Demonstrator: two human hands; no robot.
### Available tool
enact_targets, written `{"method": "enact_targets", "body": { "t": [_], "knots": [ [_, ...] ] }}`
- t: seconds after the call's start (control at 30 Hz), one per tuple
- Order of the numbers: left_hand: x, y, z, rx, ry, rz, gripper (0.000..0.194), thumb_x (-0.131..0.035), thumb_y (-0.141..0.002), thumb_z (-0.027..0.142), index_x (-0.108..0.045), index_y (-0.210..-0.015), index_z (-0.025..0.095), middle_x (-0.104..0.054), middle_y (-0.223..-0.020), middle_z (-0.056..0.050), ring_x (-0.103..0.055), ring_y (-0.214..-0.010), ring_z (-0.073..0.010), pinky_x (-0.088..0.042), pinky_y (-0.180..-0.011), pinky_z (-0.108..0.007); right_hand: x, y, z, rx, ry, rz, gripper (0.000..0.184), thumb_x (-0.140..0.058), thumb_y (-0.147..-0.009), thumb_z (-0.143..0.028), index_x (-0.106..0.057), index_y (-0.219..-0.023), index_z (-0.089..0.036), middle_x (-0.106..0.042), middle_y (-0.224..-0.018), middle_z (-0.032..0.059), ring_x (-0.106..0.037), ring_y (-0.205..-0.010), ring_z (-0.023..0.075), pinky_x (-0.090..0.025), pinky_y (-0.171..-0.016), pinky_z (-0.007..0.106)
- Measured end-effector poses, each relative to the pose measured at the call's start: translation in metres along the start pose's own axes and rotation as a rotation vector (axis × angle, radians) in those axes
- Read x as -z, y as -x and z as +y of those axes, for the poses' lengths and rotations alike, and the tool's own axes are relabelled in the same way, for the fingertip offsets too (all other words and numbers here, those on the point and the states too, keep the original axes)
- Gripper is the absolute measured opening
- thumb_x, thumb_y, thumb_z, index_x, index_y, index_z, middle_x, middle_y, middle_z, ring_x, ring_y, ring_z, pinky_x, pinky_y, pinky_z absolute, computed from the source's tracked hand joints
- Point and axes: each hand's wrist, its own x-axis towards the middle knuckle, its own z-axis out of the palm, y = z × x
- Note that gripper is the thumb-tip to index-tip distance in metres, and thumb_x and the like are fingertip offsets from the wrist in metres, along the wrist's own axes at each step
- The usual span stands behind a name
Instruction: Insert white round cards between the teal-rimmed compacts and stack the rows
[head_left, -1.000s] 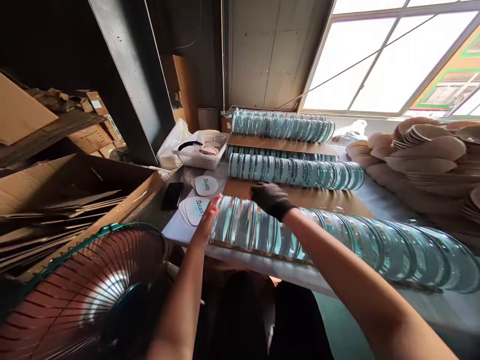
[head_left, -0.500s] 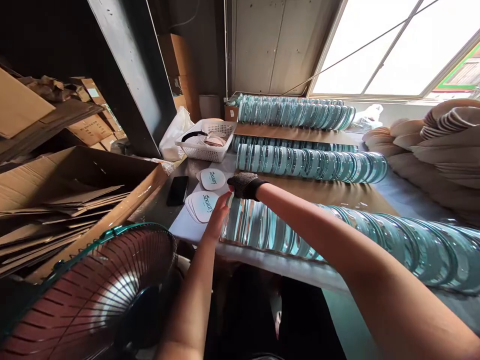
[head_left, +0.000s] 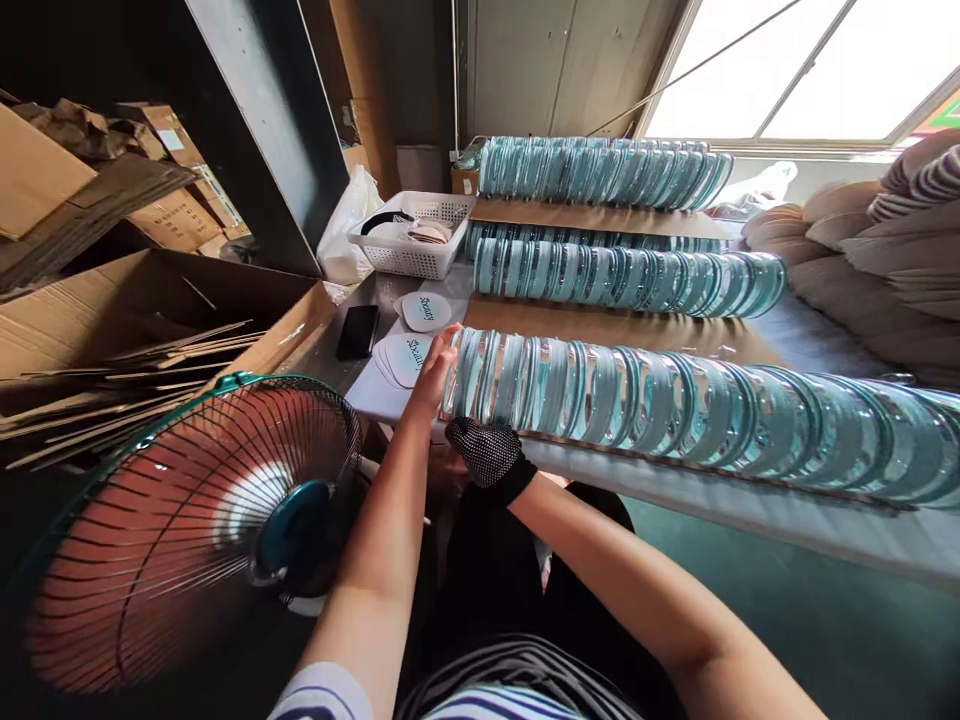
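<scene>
A row of glossy, clear-teal round pieces (head_left: 600,385) stands on edge along the near side of the table. My bare left hand (head_left: 435,372) is closed at the row's left end, its thumb and fingers against the end piece. My right hand (head_left: 486,452), in a black glove with pale dots, is curled at the lower near edge of that same end. Its fingertips are hidden, so what they hold cannot be made out. Beside my left hand lie white rounded cards (head_left: 401,360) with dark lettering, and another small stack of cards (head_left: 426,312) behind them.
Two more rows of teal pieces (head_left: 630,280) stand farther back on brown cardboard. A white basket (head_left: 409,262), a black phone (head_left: 358,332) and a large fan (head_left: 202,530) are on the left. Stacked beige pads (head_left: 847,260) rise at the right. An open carton (head_left: 300,320) holds cardboard sheets.
My gloved right hand has moved from the top of the row's left end down to its lower near edge. My left hand stays at that end. The view has tilted downward.
</scene>
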Motion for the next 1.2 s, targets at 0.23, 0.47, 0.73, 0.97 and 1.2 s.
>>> {"method": "enact_targets", "body": {
  "t": [0.23,0.47,0.73,0.97,1.2],
  "knots": [
    [-0.016,0.013,0.034,-0.396,-0.639,0.061,0.05,-0.052,-0.092,0.038,-0.05,-0.14,0.024,-0.045,-0.15,-0.007,-0.029,-0.146,-0.0264,-0.019,-0.122,-0.046,0.071,0.027,0.062,-0.179,0.055,0.337,0.045,-0.027,-0.1,-0.041,-0.065,-0.12,-0.028,-0.073,-0.106,0.0051,-0.068,-0.092,0.0245,-0.049,-0.075,0.032],
    [-0.047,0.025,0.036,-0.46,-0.907,-0.066,0.038,-0.057,-0.089,0.035,-0.064,-0.126,0.028,-0.057,-0.139,-0.005,-0.041,-0.137,-0.0337,-0.029,-0.115,-0.051,0.144,-0.056,0.125,-0.168,0.054,0.066,0.037,-0.055,-0.085,-0.025,-0.069,-0.119,-0.025,-0.073,-0.108,0.0046,-0.068,-0.093,0.0189,-0.047,-0.073,0.023],
    [-0.041,0.022,0.023,-0.47,-0.818,-0.036,0.041,-0.059,-0.088,0.033,-0.063,-0.128,0.031,-0.057,-0.14,-0.003,-0.043,-0.136,-0.0314,-0.027,-0.118,-0.048,0.14,-0.061,0.112,-0.041,0.159,0.13,0.025,-0.059,-0.082,-0.026,-0.074,-0.098,-0.015,-0.073,-0.098,0.0126,-0.068,-0.09,0.0247,-0.048,-0.073,0.029],
    [-0.044,0.019,0.035,-0.48,-1.094,-0.083,0.042,-0.045,-0.096,0.035,-0.06,-0.133,0.023,-0.055,-0.142,-0.006,-0.046,-0.133,-0.027,-0.035,-0.115,-0.044,0.061,0.008,0.075,-0.109,0.032,0.384,0.03,-0.048,-0.092,-0.032,-0.071,-0.104,-0.017,-0.072,-0.098,0.0088,-0.066,-0.08,0.0188,-0.043,-0.066,0.025],
    [-0.046,0.018,0.048,-0.459,-1.23,-0.107,0.041,-0.046,-0.097,0.033,-0.059,-0.133,0.02,-0.057,-0.139,-0.006,-0.048,-0.131,-0.0225,-0.037,-0.114,-0.04,-0.04,0.039,0.057,0.007,0.177,0.321,0.035,-0.038,-0.097,-0.017,-0.073,-0.102,-0.02,-0.074,-0.095,0.0098,-0.065,-0.078,0.0197,-0.045,-0.066,0.03]
  ]
}}
